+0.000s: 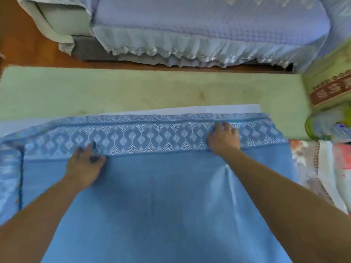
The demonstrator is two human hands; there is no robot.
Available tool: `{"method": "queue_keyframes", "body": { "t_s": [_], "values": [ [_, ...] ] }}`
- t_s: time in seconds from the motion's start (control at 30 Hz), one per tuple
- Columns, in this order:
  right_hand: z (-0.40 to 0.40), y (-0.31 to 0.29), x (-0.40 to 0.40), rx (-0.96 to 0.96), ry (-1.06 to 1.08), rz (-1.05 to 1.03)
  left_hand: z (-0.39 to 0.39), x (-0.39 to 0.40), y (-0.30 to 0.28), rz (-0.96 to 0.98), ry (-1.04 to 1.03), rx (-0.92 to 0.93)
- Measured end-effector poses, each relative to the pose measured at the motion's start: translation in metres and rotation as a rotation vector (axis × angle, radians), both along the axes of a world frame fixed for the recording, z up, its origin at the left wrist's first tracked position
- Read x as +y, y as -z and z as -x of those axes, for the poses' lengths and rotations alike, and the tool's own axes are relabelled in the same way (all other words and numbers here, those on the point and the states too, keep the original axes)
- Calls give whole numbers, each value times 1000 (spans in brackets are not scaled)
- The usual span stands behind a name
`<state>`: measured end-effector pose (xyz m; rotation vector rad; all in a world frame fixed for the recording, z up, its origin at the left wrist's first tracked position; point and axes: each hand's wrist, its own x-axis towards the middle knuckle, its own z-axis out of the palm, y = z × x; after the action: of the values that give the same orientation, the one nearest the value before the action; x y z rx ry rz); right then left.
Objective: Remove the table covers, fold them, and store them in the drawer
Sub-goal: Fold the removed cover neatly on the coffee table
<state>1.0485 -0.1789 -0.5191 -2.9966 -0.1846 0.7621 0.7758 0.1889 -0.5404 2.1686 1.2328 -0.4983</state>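
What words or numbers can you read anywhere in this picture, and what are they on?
None: no words, numbers or labels show.
The blue table cover has only white diamond patterns on its border.
The red band on the green cloth at the right carries blurred shapes; whether they are letters or ornament cannot be told.

Two bare forearms reach into view from the lower corners, with no sleeves, cuffs or gloves on either. The left hand [83, 166] and the right hand [223, 137] are both uncovered. No ring, watch or bracelet shows at either wrist, though the fingers are too blurred to tell small details. No other part of the body shows.
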Motion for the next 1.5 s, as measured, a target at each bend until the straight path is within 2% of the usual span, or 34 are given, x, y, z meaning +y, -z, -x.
{"method": "queue_keyframes", "body": {
  "t_s": [0.03,0.13,0.3,0.43,0.53,0.67,0.77,0.8,0.87,0.93,1.03,1.1,1.2,1.27,1.3,1.43,1.5],
  "values": [
    [13,4,-5,-17,-34,6,-6,-23,-6,-46,106,97],
    [32,2,-23,-19,-141,-26,5,-49,-10,-182,177,147],
    [33,-5,-21,81,-307,-29,24,-25,-8,-183,137,311],
    [14,-4,3,88,-230,-74,4,-16,-20,-273,151,256],
    [5,-1,-4,51,-259,-69,-23,-14,-26,-282,142,229],
    [6,-5,-9,60,-276,-43,-64,-64,-27,-221,251,162],
    [-5,-16,-15,114,-267,-187,-83,-102,-11,-223,283,194],
    [-15,-20,-25,52,-252,-286,-85,-107,-7,-247,249,209],
    [-37,-34,-63,-200,-119,-421,-88,-109,-1,-263,196,206],
    [-60,-44,-117,-332,112,-309,-90,-110,-2,-273,180,195],
    [-84,-49,-174,-79,266,-5,-104,-126,-16,-292,117,154],
    [-96,-45,-181,121,301,-8,-120,-160,-31,-302,35,118],
    [-105,-47,-173,159,342,-160,-137,-232,-54,-269,107,-37],
    [-97,-58,-167,102,354,-295,-140,-281,-64,-144,186,-183],
    [-84,-68,-163,54,296,-372,-145,-300,-73,-17,150,-250],
    [-11,-93,-147,-157,-244,-667,-198,-353,-135,490,-148,-343],
    [10,-91,-141,-219,-456,-710,-224,-364,-150,577,-129,-284]
  ]
}}
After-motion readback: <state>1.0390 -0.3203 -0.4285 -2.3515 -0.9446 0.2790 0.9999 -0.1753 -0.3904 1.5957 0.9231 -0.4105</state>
